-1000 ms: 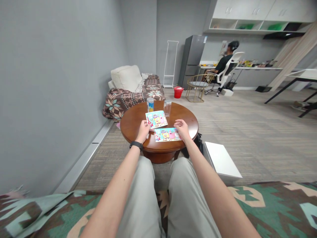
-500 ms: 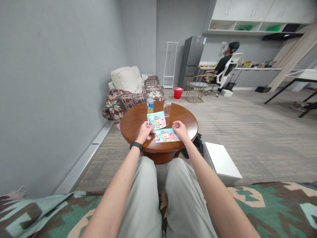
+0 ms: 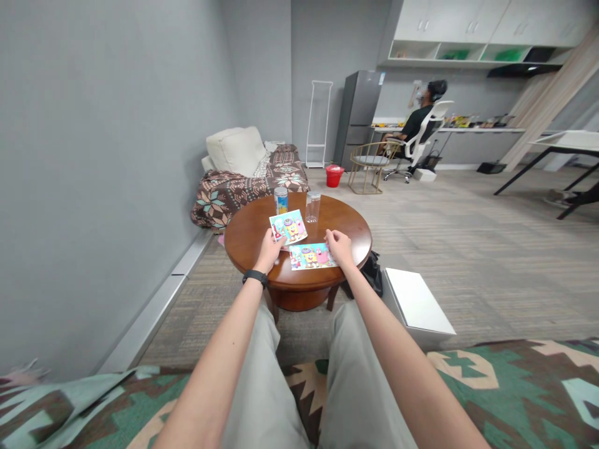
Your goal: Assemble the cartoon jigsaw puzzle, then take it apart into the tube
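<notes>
My left hand (image 3: pixel 270 251), with a black band on its wrist, grips the lower left corner of a cartoon picture card (image 3: pixel 289 228) and keeps it tilted above the table. Below and to the right, a wider picture (image 3: pixel 311 256) with matching cartoon figures lies flat on the round wooden table (image 3: pixel 248 227). My right hand (image 3: pixel 341 249) rests over the right end of that flat picture, its fingers curled and pinched; whatever is between them is too small to make out. Behind the card stand a printed jar (image 3: pixel 281 201) and a clear jar (image 3: pixel 313 207), both with silvery lids.
A white box (image 3: pixel 418 300) and a black bag (image 3: pixel 373 274) are on the floor right of the table. Beyond it are a covered sofa (image 3: pixel 248 184), a red bucket (image 3: pixel 334 176) and a gold-framed chair (image 3: pixel 369 160). A person (image 3: pixel 416 121) sits farther back.
My left hand has turned the card slightly and brought it a little left. My right hand's fingers have curled in more. My knees have moved apart.
</notes>
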The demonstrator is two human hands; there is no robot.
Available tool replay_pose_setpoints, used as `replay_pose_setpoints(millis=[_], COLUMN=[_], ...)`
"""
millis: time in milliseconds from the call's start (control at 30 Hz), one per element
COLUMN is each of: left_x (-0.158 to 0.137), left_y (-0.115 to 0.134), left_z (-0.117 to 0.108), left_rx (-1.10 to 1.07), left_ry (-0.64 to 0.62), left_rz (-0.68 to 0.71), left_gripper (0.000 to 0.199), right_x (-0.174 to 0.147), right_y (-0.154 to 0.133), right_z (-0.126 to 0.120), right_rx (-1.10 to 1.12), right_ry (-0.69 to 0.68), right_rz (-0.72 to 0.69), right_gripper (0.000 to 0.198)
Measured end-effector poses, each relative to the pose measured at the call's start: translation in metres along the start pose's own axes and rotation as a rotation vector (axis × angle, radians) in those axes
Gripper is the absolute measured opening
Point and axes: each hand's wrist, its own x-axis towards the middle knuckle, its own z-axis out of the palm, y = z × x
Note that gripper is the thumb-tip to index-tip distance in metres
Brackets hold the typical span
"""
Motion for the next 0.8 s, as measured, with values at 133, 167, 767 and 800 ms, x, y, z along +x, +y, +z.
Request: replay_pose_setpoints(millis=[133,167,767,800], left_x=[0.0,0.001,-0.001,-0.001], left_y=[-0.001,-0.001,-0.001,0.0], left_z=[-0.002,-0.002,-0.002,-0.002], left_rx=[-0.027,-0.035,-0.036,-0.038], left_ry=[0.005,0.0,-0.028,-0.03], left_rz=[0.059,0.065,0.021,0.018], left_gripper=[0.044,0.047,0.048,0.048], right_x=[-0.004,-0.005,-0.009,-0.009], right_y=[-0.005,-0.006,-0.014,-0.013], right_z=[-0.002,-0.002,-0.002,-0.002], right_rx=[-0.149,-0.176,-0.296,-0.307], right_ry=[-0.028,-0.047,-0.209,-0.203], right_rz=[0.036,0.031,0.034,0.022], right_gripper=[0.058,0.06,0.052,0.052])
